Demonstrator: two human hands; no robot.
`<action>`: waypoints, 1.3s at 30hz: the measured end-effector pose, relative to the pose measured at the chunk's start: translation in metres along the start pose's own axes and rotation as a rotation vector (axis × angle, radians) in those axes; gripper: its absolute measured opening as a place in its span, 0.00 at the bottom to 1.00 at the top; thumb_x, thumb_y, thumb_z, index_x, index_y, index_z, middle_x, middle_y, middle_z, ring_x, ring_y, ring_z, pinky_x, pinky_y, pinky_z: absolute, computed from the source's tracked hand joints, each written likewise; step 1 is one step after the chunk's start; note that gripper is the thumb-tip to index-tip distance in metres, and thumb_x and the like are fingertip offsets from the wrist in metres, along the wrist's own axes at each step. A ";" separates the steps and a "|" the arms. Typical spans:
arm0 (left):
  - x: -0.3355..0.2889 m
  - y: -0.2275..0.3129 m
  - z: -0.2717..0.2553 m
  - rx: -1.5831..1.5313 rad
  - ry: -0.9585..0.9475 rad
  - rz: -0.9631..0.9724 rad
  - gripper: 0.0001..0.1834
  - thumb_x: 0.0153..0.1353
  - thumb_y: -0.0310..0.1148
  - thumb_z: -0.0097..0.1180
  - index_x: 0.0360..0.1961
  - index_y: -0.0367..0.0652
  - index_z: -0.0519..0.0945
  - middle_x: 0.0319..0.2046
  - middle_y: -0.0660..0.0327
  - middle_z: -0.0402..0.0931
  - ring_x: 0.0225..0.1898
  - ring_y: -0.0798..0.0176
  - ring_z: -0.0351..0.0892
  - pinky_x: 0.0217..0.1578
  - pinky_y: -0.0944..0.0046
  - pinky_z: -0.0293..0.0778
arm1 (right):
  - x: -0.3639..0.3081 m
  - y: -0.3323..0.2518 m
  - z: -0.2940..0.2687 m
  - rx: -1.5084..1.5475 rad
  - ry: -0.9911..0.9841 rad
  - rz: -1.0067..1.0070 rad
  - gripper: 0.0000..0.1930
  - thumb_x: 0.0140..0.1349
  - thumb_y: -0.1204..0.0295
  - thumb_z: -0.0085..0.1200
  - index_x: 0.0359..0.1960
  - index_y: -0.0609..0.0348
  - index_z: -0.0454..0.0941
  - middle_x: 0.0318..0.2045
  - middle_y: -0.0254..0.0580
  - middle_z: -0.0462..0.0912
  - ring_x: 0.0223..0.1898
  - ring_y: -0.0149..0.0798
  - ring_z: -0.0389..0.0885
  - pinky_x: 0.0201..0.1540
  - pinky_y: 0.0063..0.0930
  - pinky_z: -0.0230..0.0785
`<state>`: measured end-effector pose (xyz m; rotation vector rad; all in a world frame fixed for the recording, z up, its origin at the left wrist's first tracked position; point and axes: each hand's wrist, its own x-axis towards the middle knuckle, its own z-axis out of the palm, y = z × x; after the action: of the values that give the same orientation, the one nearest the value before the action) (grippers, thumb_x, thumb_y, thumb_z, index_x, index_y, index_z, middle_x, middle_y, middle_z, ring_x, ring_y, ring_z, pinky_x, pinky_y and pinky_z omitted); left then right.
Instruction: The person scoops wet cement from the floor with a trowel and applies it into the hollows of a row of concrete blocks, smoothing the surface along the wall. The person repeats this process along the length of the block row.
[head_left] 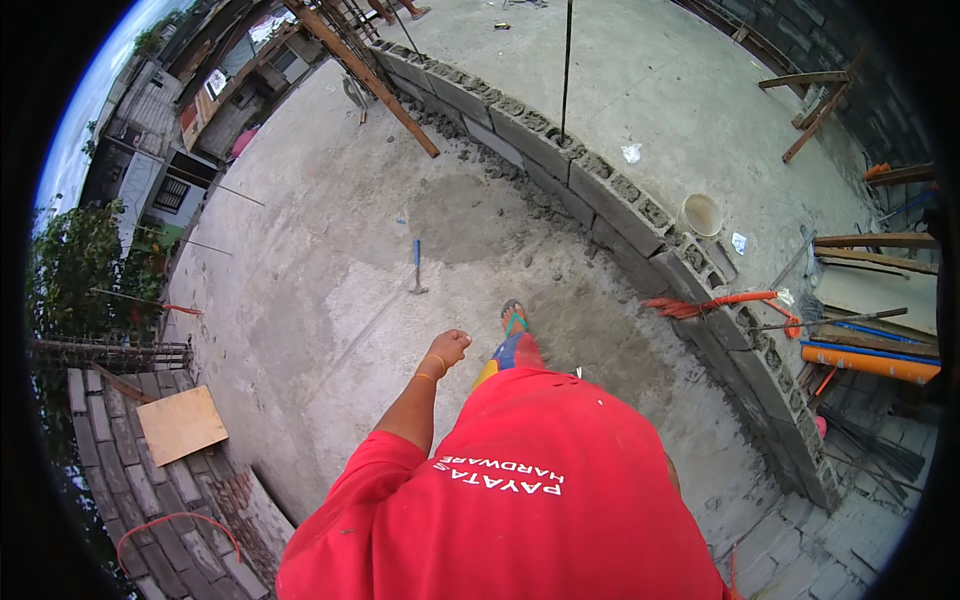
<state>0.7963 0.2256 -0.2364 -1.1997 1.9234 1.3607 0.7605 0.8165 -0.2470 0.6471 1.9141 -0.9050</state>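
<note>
My left hand (450,347) hangs in front of my red shirt, its fingers curled in and nothing seen in them. A thin yellow-orange band circles the wrist. Ahead of it on the concrete floor lies a hammer (416,262) with a blue handle, its metal head toward me; the hand does not touch it. My right hand is out of sight behind the shirt, and only a sliver of that arm shows at the shirt's right side. One foot in a green-strapped flip-flop (514,318) is forward on the floor.
A low hollow-block wall (620,210) curves along my right, with an upright steel bar in it. Beyond stand a bucket (701,215), orange hoses (735,300), and lumber with an orange pipe (870,364). A wooden post leans ahead. Stacked blocks and a plywood sheet (183,425) lie left.
</note>
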 end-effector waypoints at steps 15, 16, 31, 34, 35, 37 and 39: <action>0.055 -0.096 -0.056 0.159 -0.146 -0.267 0.21 0.69 0.45 0.53 0.57 0.46 0.76 0.50 0.62 0.79 0.42 0.60 0.82 0.37 0.55 0.74 | 0.031 -0.080 0.011 0.061 0.012 0.014 0.17 0.67 0.60 0.60 0.42 0.62 0.72 0.23 0.44 0.77 0.17 0.40 0.75 0.19 0.41 0.69; 0.070 -0.097 -0.064 0.208 -0.163 -0.164 0.21 0.69 0.46 0.53 0.57 0.46 0.76 0.50 0.62 0.79 0.42 0.60 0.82 0.37 0.55 0.74 | 0.026 -0.083 0.012 0.086 0.035 0.059 0.17 0.67 0.60 0.60 0.42 0.61 0.72 0.23 0.44 0.77 0.17 0.40 0.75 0.19 0.41 0.69; 0.195 0.175 -0.078 -0.022 -0.120 0.075 0.21 0.68 0.46 0.55 0.55 0.45 0.79 0.45 0.62 0.81 0.40 0.61 0.82 0.37 0.59 0.74 | -0.030 -0.128 0.040 0.236 0.201 0.278 0.16 0.65 0.64 0.62 0.43 0.65 0.75 0.24 0.43 0.80 0.21 0.41 0.79 0.24 0.41 0.72; 0.202 0.192 -0.049 0.078 -0.116 0.115 0.21 0.67 0.45 0.56 0.55 0.43 0.79 0.44 0.60 0.82 0.39 0.61 0.83 0.33 0.60 0.75 | -0.011 -0.118 0.024 0.201 0.152 0.270 0.16 0.64 0.65 0.62 0.43 0.66 0.75 0.25 0.44 0.80 0.20 0.41 0.79 0.23 0.41 0.72; 0.204 0.195 -0.039 0.118 -0.120 0.133 0.21 0.67 0.44 0.56 0.55 0.42 0.80 0.43 0.59 0.82 0.38 0.61 0.83 0.32 0.60 0.75 | -0.003 -0.114 0.016 0.192 0.134 0.269 0.16 0.64 0.66 0.63 0.44 0.66 0.75 0.25 0.45 0.80 0.20 0.41 0.79 0.22 0.41 0.72; 0.201 0.195 -0.022 0.238 -0.116 0.128 0.21 0.67 0.44 0.56 0.54 0.41 0.81 0.41 0.58 0.83 0.36 0.61 0.83 0.31 0.60 0.76 | 0.017 -0.105 -0.002 0.175 0.108 0.253 0.16 0.63 0.66 0.63 0.44 0.66 0.75 0.25 0.45 0.80 0.20 0.41 0.79 0.21 0.41 0.72; 0.195 0.195 -0.005 0.284 -0.121 0.119 0.21 0.66 0.44 0.57 0.53 0.40 0.82 0.40 0.57 0.83 0.35 0.61 0.83 0.31 0.60 0.76 | 0.039 -0.098 -0.024 0.159 0.081 0.233 0.17 0.63 0.67 0.63 0.45 0.67 0.74 0.26 0.46 0.81 0.19 0.41 0.79 0.20 0.40 0.72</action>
<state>0.5322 0.1705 -0.2927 -0.8612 2.0447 1.1404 0.6588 0.7802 -0.2410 0.9926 1.8028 -0.8976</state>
